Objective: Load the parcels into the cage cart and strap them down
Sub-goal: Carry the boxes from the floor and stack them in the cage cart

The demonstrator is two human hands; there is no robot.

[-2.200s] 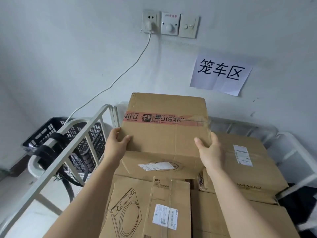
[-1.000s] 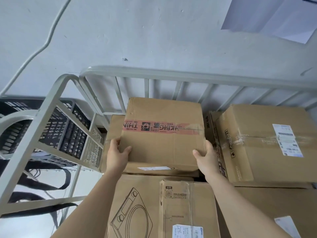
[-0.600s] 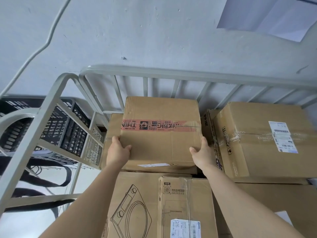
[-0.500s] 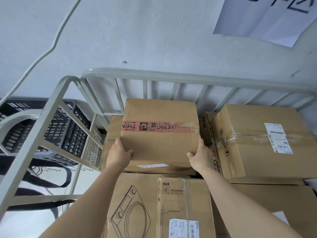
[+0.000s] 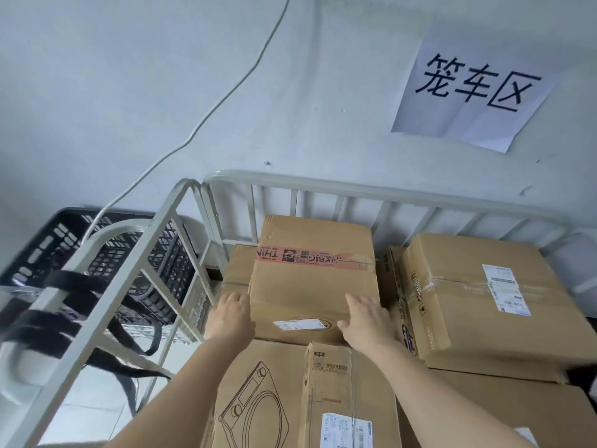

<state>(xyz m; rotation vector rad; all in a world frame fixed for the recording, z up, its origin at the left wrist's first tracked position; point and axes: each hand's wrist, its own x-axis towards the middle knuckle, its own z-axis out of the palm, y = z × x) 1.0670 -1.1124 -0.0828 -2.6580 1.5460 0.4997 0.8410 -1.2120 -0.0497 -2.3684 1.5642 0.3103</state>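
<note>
**Item:** taped parcel (image 5: 315, 276), brown cardboard with one red band across the top.
**Position:** far left of the cage cart (image 5: 355, 185), lying flat on a wider brown box (image 5: 237, 273), close to the back rail.

**Change:** half a second ago both hands clasped its near corners with thumbs on top. Now the left hand (image 5: 231, 313) and right hand (image 5: 366, 318) lie with fingers straight and loose at the near edge, gripping nothing. The parcel looks set down and released, so this loading step appears done.

**Outstanding:** strapping. The black straps (image 5: 64, 318) hang over the cart's left side frame, outside the load and unused.

**Other stock:**
- Large box (image 5: 478, 295), right, just beside the taped parcel's stack, with a white shipping label on top.
- Cooker box (image 5: 258, 399), near, with a line drawing of an appliance.
- Narrow carton (image 5: 349, 383), lying on the cooker box, labelled.
- Black crate (image 5: 42, 250), far left, outside the cart.

**Writing:**
- The red tape reads upside down "THIN…KBIG", broken by symbols.
- The wall sign (image 5: 468, 82) reads 笼车区.
- The side of the large box seems to read "HANDO".
- The print on the shipping labels is too small to read.
</note>
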